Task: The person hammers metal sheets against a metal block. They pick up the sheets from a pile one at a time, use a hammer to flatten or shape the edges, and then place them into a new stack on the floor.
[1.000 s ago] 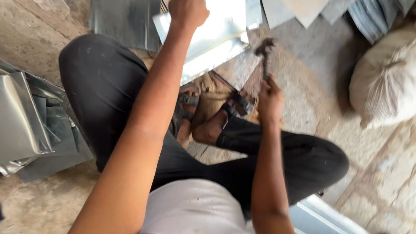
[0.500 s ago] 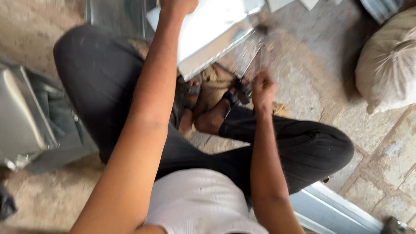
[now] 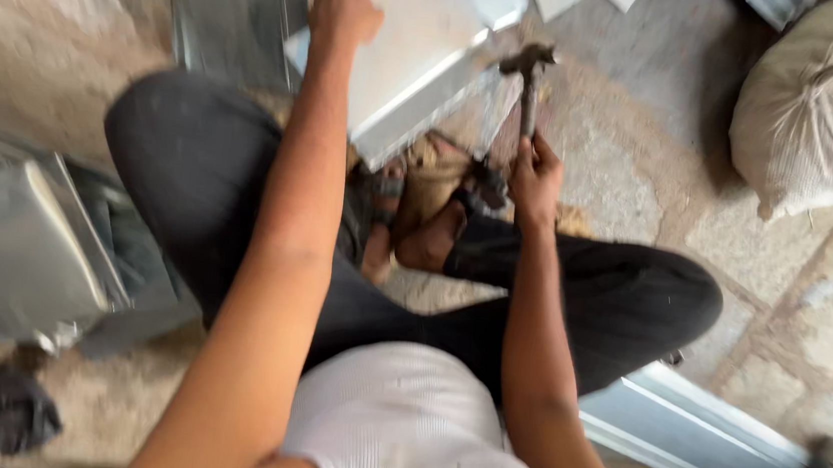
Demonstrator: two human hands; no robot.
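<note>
Stone floor (image 3: 643, 174); hammer (image 3: 528, 83), probably gripped.

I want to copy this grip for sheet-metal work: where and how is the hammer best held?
Grip the hammer low on its handle, as the right hand does, coming from the body's side with fingers wrapped round. The handle stands nearly upright, its head at the far end by the folded metal sheet, which the left hand steadies; a low grip probably gives the most swing.

Count: one hammer (image 3: 528, 83) in my right fingers (image 3: 538, 179); one folded metal sheet (image 3: 422, 59) under my left fingers (image 3: 344, 7); one stuffed sack (image 3: 829, 110); one dark rag (image 3: 8, 407) on the floor (image 3: 644, 154).
</note>
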